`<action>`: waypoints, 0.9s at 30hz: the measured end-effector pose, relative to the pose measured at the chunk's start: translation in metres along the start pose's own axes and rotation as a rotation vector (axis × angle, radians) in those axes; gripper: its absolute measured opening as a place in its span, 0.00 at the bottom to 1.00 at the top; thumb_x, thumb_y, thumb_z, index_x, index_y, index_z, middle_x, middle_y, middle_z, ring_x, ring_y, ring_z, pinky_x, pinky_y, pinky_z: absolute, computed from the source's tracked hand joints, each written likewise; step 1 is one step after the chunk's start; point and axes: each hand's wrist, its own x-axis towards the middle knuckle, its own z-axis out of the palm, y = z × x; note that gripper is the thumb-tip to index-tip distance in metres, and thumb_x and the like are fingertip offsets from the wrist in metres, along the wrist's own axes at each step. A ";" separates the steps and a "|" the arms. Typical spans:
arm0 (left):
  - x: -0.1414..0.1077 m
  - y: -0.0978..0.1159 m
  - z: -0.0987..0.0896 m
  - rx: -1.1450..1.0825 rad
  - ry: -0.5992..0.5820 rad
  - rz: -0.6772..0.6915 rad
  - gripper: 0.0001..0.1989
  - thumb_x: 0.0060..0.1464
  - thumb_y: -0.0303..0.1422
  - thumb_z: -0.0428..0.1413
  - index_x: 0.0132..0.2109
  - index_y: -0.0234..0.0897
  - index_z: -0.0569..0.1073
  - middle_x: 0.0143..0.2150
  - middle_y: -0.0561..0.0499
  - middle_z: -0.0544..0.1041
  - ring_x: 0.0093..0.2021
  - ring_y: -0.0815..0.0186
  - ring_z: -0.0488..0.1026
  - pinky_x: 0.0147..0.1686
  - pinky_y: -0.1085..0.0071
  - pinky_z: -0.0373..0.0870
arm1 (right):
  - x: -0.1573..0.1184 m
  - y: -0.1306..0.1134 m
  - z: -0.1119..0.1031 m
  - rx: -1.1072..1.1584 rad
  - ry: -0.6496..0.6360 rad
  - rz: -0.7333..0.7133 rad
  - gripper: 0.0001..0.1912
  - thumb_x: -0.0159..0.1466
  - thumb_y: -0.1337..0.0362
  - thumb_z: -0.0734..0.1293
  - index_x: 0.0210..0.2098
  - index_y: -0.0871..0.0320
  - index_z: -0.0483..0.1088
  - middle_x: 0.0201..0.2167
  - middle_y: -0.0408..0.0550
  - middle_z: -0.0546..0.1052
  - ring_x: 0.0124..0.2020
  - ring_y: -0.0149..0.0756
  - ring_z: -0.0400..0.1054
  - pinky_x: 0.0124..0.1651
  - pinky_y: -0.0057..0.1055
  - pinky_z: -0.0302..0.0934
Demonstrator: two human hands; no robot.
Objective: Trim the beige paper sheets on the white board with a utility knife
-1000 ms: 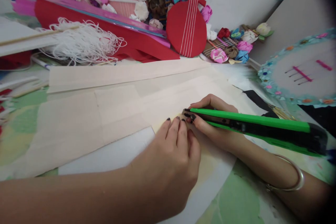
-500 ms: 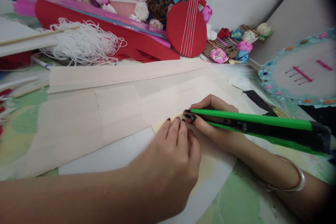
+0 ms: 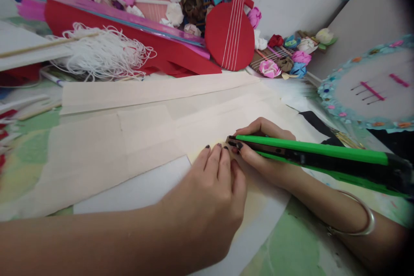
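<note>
My right hand (image 3: 271, 159) is wrapped round a green and black utility knife (image 3: 310, 148), low near its front end. The knife slants, its tip down at the cream paper (image 3: 145, 120) and its back end toward the right. Just left of that tip, my left hand (image 3: 210, 194) lies with fingers stretched out, pressing on the paper and the white board (image 3: 139, 187). The fingertips of both hands are close together. My left hand and the knife hide the spot where the blade meets the sheet.
Behind the paper lie tangled white string (image 3: 103, 51), red sheets (image 3: 171, 58) and a red lute-shaped craft (image 3: 229, 36). Paper-flower crafts (image 3: 271, 68) stand at the back. To the right are black scraps (image 3: 318, 127) and an oval craft with a blue flowered edge (image 3: 378, 90).
The back end of the utility knife has swung slightly down and to the right. Both hands stay almost in the same place, with the left still on the paper.
</note>
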 end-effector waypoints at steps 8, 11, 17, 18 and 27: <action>-0.001 0.000 -0.001 0.011 -0.021 0.008 0.27 0.54 0.31 0.48 0.56 0.12 0.67 0.57 0.18 0.68 0.58 0.34 0.68 0.55 0.43 0.67 | -0.001 0.001 0.000 0.039 -0.024 0.010 0.05 0.55 0.66 0.68 0.33 0.54 0.71 0.31 0.43 0.81 0.30 0.33 0.75 0.29 0.27 0.64; -0.001 0.001 -0.001 0.017 -0.017 0.006 0.27 0.54 0.32 0.48 0.56 0.13 0.68 0.57 0.19 0.69 0.58 0.35 0.69 0.55 0.44 0.67 | -0.002 0.000 -0.001 0.048 -0.015 0.007 0.06 0.55 0.67 0.68 0.33 0.54 0.71 0.30 0.43 0.81 0.30 0.33 0.75 0.29 0.27 0.64; 0.000 0.001 -0.001 0.003 0.003 0.006 0.27 0.53 0.31 0.48 0.55 0.12 0.69 0.56 0.18 0.69 0.57 0.34 0.69 0.54 0.44 0.68 | -0.002 -0.001 -0.001 0.032 -0.019 0.003 0.05 0.56 0.67 0.68 0.33 0.54 0.71 0.30 0.43 0.81 0.29 0.32 0.74 0.30 0.27 0.64; 0.000 0.001 -0.001 -0.003 0.001 0.005 0.27 0.53 0.31 0.48 0.55 0.12 0.69 0.56 0.18 0.69 0.57 0.33 0.69 0.54 0.43 0.68 | -0.002 -0.001 -0.001 0.036 -0.021 0.006 0.05 0.56 0.67 0.68 0.33 0.54 0.71 0.30 0.43 0.81 0.29 0.32 0.74 0.30 0.27 0.64; 0.000 0.000 -0.002 -0.017 -0.014 0.004 0.27 0.54 0.31 0.48 0.55 0.11 0.68 0.57 0.17 0.68 0.58 0.32 0.68 0.54 0.43 0.68 | -0.003 0.000 -0.002 0.054 -0.021 -0.013 0.06 0.55 0.68 0.68 0.33 0.54 0.70 0.29 0.42 0.81 0.29 0.33 0.74 0.29 0.27 0.64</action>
